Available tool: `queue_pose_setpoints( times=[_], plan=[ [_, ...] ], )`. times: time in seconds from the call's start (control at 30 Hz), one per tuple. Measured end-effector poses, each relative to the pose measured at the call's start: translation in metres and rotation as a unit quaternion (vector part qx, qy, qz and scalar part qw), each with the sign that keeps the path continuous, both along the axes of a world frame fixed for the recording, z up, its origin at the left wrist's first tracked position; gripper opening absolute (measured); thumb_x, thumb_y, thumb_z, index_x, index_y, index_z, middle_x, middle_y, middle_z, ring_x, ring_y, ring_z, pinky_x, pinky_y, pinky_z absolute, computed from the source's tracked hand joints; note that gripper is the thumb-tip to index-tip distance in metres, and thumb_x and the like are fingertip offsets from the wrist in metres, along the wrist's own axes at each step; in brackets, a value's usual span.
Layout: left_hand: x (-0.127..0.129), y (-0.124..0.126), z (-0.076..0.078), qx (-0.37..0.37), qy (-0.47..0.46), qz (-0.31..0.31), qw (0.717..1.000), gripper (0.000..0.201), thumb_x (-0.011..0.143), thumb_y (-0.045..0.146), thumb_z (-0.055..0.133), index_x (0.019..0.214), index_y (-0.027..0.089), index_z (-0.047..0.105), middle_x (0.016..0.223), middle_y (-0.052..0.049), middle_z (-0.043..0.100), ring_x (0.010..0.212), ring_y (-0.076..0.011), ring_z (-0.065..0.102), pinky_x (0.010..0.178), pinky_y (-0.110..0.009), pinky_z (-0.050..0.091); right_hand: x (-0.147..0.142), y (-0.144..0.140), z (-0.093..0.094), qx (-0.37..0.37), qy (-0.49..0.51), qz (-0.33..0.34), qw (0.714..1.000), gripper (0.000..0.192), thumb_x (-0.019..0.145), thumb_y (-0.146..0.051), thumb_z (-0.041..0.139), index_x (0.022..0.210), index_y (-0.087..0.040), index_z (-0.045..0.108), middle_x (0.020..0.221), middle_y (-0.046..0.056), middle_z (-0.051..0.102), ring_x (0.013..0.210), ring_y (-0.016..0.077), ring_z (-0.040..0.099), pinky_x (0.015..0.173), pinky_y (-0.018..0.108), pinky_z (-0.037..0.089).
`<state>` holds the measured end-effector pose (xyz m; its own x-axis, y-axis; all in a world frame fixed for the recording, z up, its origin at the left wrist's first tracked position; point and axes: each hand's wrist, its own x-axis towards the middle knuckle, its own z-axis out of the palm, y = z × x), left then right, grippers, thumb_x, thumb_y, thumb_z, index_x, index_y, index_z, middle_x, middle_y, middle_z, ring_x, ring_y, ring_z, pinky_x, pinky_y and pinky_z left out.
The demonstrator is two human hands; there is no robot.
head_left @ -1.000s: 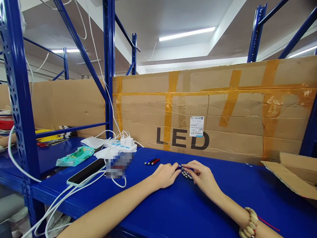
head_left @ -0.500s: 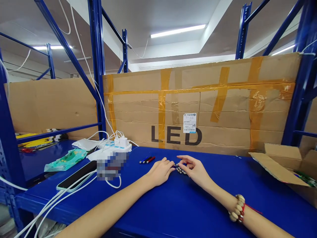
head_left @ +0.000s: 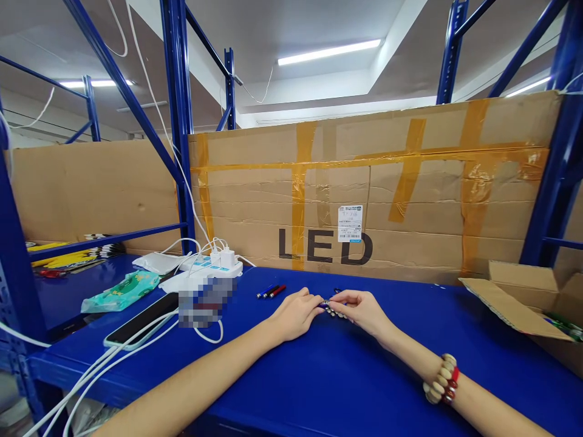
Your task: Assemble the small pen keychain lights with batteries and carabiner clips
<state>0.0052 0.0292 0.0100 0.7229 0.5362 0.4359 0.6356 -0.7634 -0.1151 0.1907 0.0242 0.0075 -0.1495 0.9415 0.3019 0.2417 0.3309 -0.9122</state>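
A cluster of small silver-tipped metal cylinders (head_left: 331, 310) lies on the blue shelf top (head_left: 346, 376), pinched between both hands. The left hand (head_left: 296, 314) curls against its left side; the right hand (head_left: 359, 308) grasps it from the right. Three coloured pens (head_left: 271, 291) lie just beyond the left hand.

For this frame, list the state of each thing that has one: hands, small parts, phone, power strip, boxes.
Left hand: resting on the blue tabletop, fingertips at the small silver parts.
Right hand: pinching the cluster of small silver parts.
Three small pens: lying loose, untouched.
Black-screened phone: flat, screen dark.
White power strip: chargers plugged in.
Small cardboard box: flap open.
Large taped LED carton: upright, taped shut.
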Motion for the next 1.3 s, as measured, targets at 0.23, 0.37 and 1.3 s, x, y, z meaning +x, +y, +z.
queue_pose_setpoints(
  times=[0.23,0.37,1.3],
  plan=[
    [-0.002,0.004,-0.002,-0.036,-0.024,-0.027,0.999,0.022,0.095,0.024,0.033,0.097,0.018,0.054,0.091,-0.005,0.063,0.086,-0.019,0.053,0.077,-0.029,0.045,0.001,-0.002,0.001,-0.004,-0.022,0.019,1.0,0.041,0.058,-0.052,0.069,0.069,-0.013,0.069,0.046,-0.003,0.05,0.039,0.0047,0.034,0.037,0.02,0.024],
    [-0.003,0.001,-0.004,-0.09,-0.056,-0.055,0.993,0.02,0.094,0.021,0.034,0.102,0.017,0.052,0.1,-0.006,0.062,0.091,-0.0171,0.058,0.082,-0.026,0.045,0.003,-0.005,0.005,-0.054,-0.051,0.018,0.997,0.035,0.056,-0.048,0.071,0.062,-0.014,0.067,0.04,-0.006,0.043,0.038,0.0047,0.033,0.037,0.02,0.023],
    [0.007,-0.002,-0.006,-0.095,-0.111,-0.052,0.988,0.025,0.091,0.016,0.038,0.113,0.023,0.049,0.111,-0.003,0.062,0.101,-0.0174,0.058,0.089,-0.029,0.046,0.006,-0.011,0.007,-0.158,0.007,0.059,0.986,0.039,0.06,-0.051,0.072,0.059,-0.015,0.058,0.054,-0.005,0.045,0.044,0.0029,0.033,0.035,0.015,0.016]
  ],
)
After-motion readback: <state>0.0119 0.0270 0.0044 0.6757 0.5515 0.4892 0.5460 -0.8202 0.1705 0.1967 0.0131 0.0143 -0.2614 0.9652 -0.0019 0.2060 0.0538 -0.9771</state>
